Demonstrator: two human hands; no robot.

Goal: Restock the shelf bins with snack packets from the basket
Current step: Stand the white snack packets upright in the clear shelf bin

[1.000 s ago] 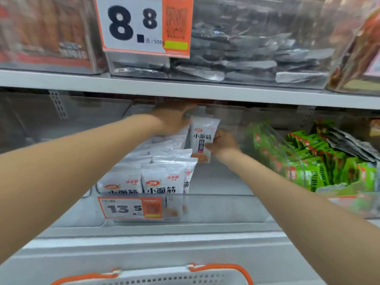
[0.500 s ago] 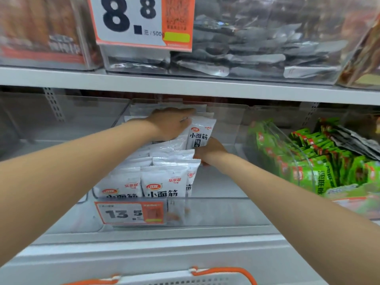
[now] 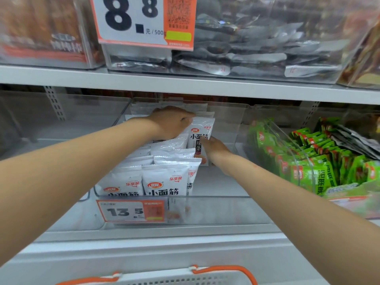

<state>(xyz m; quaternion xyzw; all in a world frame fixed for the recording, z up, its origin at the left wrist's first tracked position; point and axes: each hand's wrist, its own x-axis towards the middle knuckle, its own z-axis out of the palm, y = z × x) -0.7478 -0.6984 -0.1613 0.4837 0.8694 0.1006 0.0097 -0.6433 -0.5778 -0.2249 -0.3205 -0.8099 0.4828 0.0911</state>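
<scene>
White snack packets stand in rows in a clear bin on the lower shelf. My left hand lies over the back rows, its fingers curled down over their tops. One white packet stands upright at the row's right end. My right hand holds it from the right, the thumb on its printed face. Only the white rim and orange handle of the basket show at the bottom edge; what lies in it is hidden.
A 13.5 price tag hangs on the bin's front. Green packets fill the bin to the right. Another clear bin stands to the left. The upper shelf carries silver packets and an 8.8 tag.
My right hand has brought the upright packet down and back against the row. My left hand has come forward from the bin's rear onto the packets' tops.
</scene>
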